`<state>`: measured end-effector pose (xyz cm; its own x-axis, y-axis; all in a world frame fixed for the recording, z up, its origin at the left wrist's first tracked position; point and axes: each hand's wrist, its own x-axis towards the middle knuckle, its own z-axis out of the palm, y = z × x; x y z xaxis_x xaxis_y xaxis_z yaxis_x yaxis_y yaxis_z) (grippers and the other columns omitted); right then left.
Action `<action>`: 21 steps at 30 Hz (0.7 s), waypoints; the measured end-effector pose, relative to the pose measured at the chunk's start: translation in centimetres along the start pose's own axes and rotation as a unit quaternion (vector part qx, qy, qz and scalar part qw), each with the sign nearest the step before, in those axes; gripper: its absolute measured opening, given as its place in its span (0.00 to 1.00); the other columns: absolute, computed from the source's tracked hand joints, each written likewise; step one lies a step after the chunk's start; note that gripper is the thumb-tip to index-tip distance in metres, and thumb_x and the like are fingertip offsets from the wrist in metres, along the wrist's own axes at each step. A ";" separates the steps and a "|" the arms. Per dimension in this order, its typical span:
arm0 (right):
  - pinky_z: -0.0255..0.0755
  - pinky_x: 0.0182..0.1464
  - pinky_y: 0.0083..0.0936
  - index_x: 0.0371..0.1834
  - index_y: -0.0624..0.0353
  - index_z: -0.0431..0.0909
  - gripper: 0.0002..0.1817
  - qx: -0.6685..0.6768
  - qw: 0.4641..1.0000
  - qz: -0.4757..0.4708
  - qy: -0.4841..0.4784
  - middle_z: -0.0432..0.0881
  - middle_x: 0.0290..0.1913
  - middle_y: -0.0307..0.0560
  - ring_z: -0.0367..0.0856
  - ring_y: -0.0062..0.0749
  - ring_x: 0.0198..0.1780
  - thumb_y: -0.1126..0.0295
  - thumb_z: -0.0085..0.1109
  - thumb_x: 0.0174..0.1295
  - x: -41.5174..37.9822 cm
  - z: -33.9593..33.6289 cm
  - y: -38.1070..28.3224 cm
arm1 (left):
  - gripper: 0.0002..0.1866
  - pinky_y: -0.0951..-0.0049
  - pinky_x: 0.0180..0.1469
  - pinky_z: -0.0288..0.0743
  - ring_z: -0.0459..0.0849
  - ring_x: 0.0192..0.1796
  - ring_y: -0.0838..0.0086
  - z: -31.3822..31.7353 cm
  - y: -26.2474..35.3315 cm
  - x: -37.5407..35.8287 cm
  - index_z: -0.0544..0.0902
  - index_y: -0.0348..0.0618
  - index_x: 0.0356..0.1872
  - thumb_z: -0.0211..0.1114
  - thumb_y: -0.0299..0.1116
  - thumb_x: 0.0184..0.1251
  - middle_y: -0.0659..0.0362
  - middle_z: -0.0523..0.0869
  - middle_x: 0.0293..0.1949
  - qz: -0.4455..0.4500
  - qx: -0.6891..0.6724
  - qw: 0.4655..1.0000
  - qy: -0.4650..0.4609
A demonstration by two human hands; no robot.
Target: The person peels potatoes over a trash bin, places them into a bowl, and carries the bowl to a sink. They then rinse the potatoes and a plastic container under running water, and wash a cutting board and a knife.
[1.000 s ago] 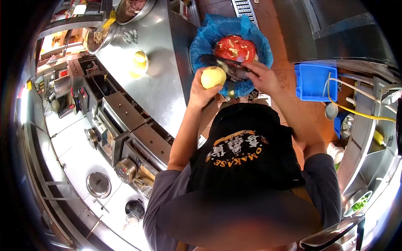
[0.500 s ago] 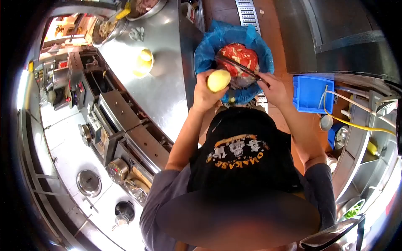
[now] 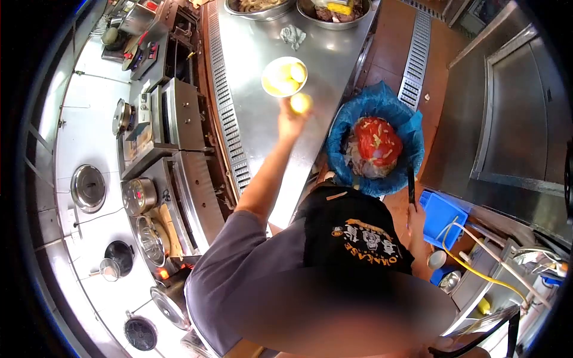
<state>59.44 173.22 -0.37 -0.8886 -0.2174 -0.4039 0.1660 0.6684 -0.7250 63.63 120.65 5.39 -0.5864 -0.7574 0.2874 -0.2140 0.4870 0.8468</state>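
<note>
My left hand [image 3: 291, 122] is closed on a smooth, pale yellow peeled potato [image 3: 301, 104], just at the near rim of a white bowl [image 3: 266, 87]. Inside that bowl lie more yellow pieces [image 3: 298, 72] of the same look. Lower at the right, my right hand [image 3: 416, 216] grips a knife [image 3: 411, 185] with a long dark blade pointing up and away; its fingers are partly hidden. Between the hands stands a bin lined with a blue bag [image 3: 412, 126], holding a red bag [image 3: 377, 141] and pale scraps.
On the steel counter [image 3: 245, 53] sit a crumpled cloth [image 3: 292, 37] and metal bowls of food [image 3: 337, 24]. A blue crate [image 3: 443, 218] and yellow hose [image 3: 483, 275] are at the right. Stoves with pots [image 3: 139, 197] line the left.
My left hand has carried the potato from above the bin to the bowl on the counter. My right hand has drawn the knife back to the bin's right side. The view has turned left.
</note>
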 end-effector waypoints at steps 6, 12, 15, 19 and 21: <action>0.64 0.24 0.23 0.43 0.64 0.79 0.13 0.131 0.971 0.191 0.058 0.77 0.26 0.40 0.73 0.23 0.26 0.66 0.53 0.64 -4.9 2.3 3.3 | 0.35 0.56 0.52 0.74 0.79 0.50 0.48 -4.0 -5.6 14.3 0.72 0.42 0.58 0.74 0.47 0.51 0.45 0.81 0.48 0.048 0.192 0.980 0.030; 0.67 0.27 0.23 0.46 0.63 0.81 0.14 0.017 0.972 0.193 0.132 0.77 0.24 0.41 0.73 0.22 0.25 0.66 0.55 0.64 -14.0 4.2 8.4 | 0.24 0.65 0.51 0.79 0.83 0.50 0.63 -2.5 -14.0 19.4 0.73 0.38 0.59 0.64 0.40 0.68 0.51 0.83 0.50 -0.003 0.015 0.989 -0.148; 0.68 0.26 0.23 0.49 0.61 0.81 0.13 0.046 0.942 0.298 0.148 0.76 0.24 0.41 0.73 0.23 0.24 0.68 0.53 0.65 -19.7 6.7 9.9 | 0.34 0.63 0.60 0.75 0.77 0.59 0.62 -2.5 -20.6 21.7 0.58 0.43 0.71 0.60 0.46 0.71 0.49 0.73 0.63 0.055 0.093 0.984 -0.140; 0.71 0.27 0.25 0.53 0.58 0.77 0.16 0.115 0.948 0.264 0.133 0.78 0.27 0.40 0.76 0.26 0.26 0.70 0.51 0.63 -27.6 15.5 21.0 | 0.19 0.62 0.59 0.75 0.78 0.56 0.66 -4.9 -11.4 16.6 0.75 0.38 0.60 0.54 0.32 0.72 0.53 0.79 0.57 -0.305 -0.115 0.945 0.022; 0.75 0.27 0.27 0.57 0.53 0.73 0.20 -0.072 0.990 -0.038 0.115 0.80 0.28 0.40 0.80 0.28 0.29 0.72 0.52 0.59 -32.2 24.8 37.1 | 0.28 0.58 0.64 0.70 0.78 0.60 0.62 -3.9 -14.4 15.7 0.68 0.48 0.64 0.56 0.50 0.69 0.54 0.75 0.63 -0.313 -0.090 0.943 0.070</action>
<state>104.85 187.43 -28.09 -0.9728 -0.1136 -0.2019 0.0475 0.7550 -0.6540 60.52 100.10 -0.56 -0.2779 -0.9278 -0.2488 -0.3407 -0.1470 0.9286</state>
